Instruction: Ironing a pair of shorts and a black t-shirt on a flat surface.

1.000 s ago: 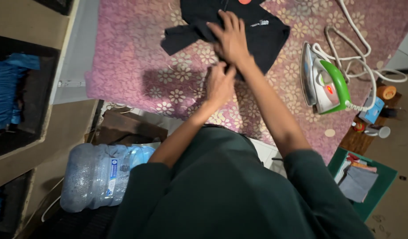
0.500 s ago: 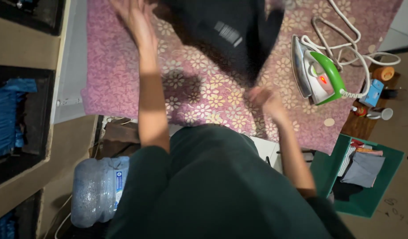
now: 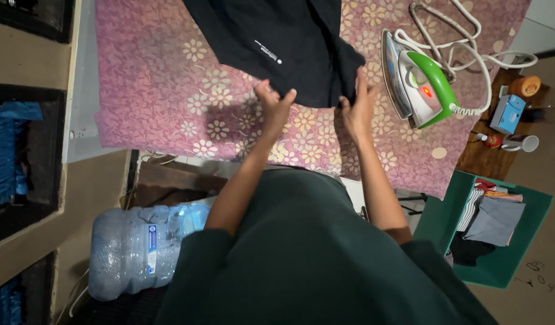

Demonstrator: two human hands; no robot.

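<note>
Hands pinch black garment's near hem

Spreading is the step in hand, I judge. The left hand (image 3: 273, 102) and right hand (image 3: 357, 105) each grip the near edge of the black garment (image 3: 277, 39), which lies on the pink flowered worktop (image 3: 163, 90). Iron (image 3: 419, 84) stands to the right. Any next pull needs even tension, clear of the iron.

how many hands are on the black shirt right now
2. The left hand grips the near edge of the black shirt; the right hand holds its corner, beside the green iron.
</note>
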